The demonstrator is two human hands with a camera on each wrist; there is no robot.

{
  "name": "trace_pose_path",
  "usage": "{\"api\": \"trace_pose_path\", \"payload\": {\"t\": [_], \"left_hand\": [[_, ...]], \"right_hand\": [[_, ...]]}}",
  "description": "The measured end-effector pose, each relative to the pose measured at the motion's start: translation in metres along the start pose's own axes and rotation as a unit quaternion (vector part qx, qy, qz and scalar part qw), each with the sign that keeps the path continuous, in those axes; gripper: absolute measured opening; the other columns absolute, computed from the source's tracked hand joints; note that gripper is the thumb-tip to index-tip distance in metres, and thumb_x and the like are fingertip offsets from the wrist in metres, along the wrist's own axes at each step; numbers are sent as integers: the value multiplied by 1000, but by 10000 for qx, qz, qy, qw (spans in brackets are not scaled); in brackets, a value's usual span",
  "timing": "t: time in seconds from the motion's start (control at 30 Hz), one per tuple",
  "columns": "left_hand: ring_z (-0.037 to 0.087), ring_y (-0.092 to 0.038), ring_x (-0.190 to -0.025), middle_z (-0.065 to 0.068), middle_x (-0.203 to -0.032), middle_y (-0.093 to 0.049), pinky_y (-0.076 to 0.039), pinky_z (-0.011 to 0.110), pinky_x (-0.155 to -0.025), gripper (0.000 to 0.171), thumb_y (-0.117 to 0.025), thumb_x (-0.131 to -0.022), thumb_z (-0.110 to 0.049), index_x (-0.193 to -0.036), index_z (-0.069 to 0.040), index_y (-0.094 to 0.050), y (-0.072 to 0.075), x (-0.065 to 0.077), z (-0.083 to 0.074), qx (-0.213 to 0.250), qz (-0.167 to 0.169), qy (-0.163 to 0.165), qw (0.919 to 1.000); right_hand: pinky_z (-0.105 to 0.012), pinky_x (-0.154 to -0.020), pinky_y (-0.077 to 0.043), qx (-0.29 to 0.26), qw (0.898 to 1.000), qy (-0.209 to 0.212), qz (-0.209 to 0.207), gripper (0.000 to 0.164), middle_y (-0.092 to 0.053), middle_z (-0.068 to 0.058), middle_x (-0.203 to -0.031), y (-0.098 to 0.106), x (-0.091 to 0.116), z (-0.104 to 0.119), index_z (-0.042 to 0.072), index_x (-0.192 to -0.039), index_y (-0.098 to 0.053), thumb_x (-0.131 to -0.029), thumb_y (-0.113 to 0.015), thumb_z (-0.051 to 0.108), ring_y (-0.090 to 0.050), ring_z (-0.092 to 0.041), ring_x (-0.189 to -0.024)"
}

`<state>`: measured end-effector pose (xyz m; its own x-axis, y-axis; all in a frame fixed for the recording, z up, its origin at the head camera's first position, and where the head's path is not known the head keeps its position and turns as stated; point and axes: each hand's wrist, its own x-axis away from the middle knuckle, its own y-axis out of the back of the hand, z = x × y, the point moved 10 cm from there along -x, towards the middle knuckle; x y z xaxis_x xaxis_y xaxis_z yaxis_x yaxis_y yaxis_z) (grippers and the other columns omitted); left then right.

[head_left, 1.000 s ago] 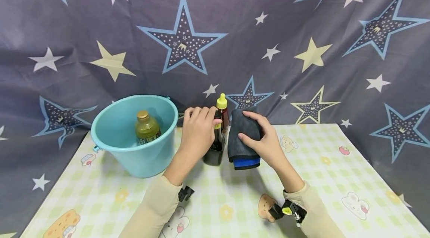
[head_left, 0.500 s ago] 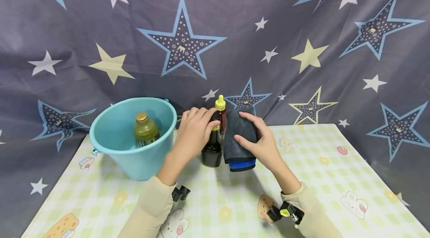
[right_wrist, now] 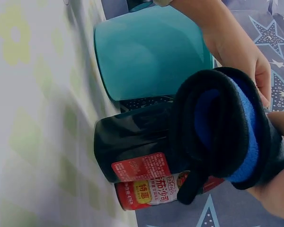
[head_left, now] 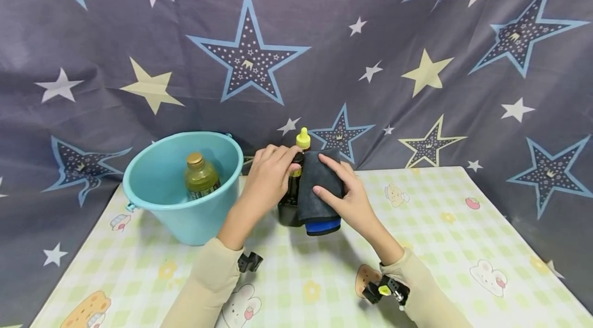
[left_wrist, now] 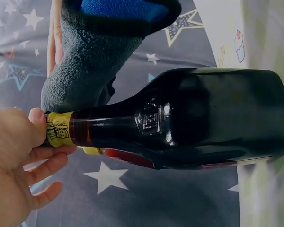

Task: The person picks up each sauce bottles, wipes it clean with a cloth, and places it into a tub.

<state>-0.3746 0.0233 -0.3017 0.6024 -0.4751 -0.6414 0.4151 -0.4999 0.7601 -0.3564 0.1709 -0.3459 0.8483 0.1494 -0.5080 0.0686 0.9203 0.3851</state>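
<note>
Dark cloth (head_left: pixel 319 189) is gripped in the right hand (head_left: pixel 349 196), thumb and fingers spread; left hand (head_left: pixel 268 176) has got the black bottle (left_wrist: pixel 217 118) pinched near its top, knuckles up.

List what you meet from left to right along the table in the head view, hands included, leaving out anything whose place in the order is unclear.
Turquoise bucket with a gold-capped bottle inside, left hand, dark bottle, folded grey cloth, right hand.
</note>
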Motion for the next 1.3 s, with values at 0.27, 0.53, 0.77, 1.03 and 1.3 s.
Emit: {"api": "trace_pose_path", "payload": {"t": [0.27,0.53,0.77,1.03,1.3], "left_hand": [[30,-61,-98,9,-106,-71,-48,49,-97,32,-64,-100,-24,-126,-7,-66,5,3,-3,-96,-231,-22,9997],[29,-62,-97,10,-104,-72,-48,46,-95,33,-64,-100,-28,-123,-6,-68,9,2,-4,-196,-110,-78,9997],[28,-60,-95,9,-104,-72,-48,44,-91,32,-62,-100,-30,-123,-7,-68,10,1,-4,-156,-31,-123,9998],[28,-60,-96,7,-103,-71,-48,45,-92,33,-63,-100,-30,-124,-7,-67,8,1,-4,-199,10,-102,9997],[28,-60,-98,6,-104,-71,-48,45,-93,34,-63,-100,-32,-125,-9,-67,7,-1,-3,-213,18,-101,9997]], "right_hand": [[-31,-85,-55,-25,10000,34,61,67,-54,-12,-132,-4,0,3,24,-152,-51,-92,-75,6,-57,-23,-111],[-29,-76,-55,174,9996,137,202,66,-54,-15,-130,-13,4,4,21,-152,-51,-92,-75,7,-57,-22,-101],[-39,-84,-54,668,9968,310,312,62,-51,-19,-142,-19,5,5,14,-150,-53,-92,-75,8,-55,-30,-118],[-40,-80,-51,1503,9853,581,564,62,-51,-21,-139,-22,7,9,11,-149,-53,-92,-75,8,-57,-28,-110],[-40,-79,-52,1753,9806,656,588,61,-51,-22,-139,-22,7,9,12,-150,-53,-93,-75,8,-58,-28,-109]]}}
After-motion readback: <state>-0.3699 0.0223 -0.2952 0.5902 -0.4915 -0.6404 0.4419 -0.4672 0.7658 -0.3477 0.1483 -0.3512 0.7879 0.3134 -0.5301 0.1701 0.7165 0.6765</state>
